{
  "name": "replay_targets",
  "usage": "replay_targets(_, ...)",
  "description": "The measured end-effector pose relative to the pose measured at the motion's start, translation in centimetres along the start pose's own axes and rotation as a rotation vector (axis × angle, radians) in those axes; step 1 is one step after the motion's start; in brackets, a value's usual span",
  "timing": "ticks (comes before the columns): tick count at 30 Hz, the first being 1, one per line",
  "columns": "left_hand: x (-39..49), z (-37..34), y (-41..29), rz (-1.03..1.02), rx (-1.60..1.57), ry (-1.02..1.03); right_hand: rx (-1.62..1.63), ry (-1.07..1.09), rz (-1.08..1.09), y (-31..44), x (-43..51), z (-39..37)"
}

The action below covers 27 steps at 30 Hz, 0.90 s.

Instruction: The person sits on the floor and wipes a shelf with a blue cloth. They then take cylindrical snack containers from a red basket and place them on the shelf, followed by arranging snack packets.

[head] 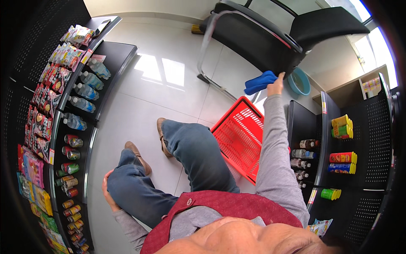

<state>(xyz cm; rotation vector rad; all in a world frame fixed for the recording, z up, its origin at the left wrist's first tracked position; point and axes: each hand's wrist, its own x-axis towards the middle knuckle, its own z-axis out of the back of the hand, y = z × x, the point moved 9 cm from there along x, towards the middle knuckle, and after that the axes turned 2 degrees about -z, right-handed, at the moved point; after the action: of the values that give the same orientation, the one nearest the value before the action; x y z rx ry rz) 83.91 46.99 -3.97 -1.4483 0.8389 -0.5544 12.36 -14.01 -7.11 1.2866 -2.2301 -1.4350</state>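
Note:
My right hand (276, 86) is stretched out ahead with its fingers closed on a folded blue cloth (260, 83), close to the end of the black chair seat (253, 47). My left hand (109, 190) rests against the outer side of my left knee, its fingers partly hidden by the trouser leg; no object shows in it. Beneath my right forearm stands a red plastic shopping basket (239, 133) on the tiled floor, partly covered by the sleeve. Just past my right hand is a light blue plastic basin (298, 82).
On the left, black shelves (109, 47) hold snack bags (42, 127), water bottles (85, 91) and drink cans (73, 155). On the right, another shelf unit (323, 139) bears bottles and snack canisters (342, 157). The chair's metal frame (203, 50) reaches down to the floor ahead.

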Motion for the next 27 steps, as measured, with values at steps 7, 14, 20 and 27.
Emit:
replay_targets(7,0.2,0.6,0.5,-0.009,-0.083,0.029,-0.105,-0.033,0.114,7.7,7.5,3.6)
replay_targets(14,0.8,1.4,1.7,0.022,0.057,-0.02,-0.304,0.141,0.223,8.1,2.8,4.8)
replay_targets(20,0.7,0.6,1.6,-0.061,0.188,-0.049,-1.417,1.018,0.291,-2.4,-24.2,12.7)
replay_targets(27,-1.1,-0.8,-0.4,-0.058,0.048,-0.04,-1.832,1.264,0.643,-9.2,-38.0,20.0)
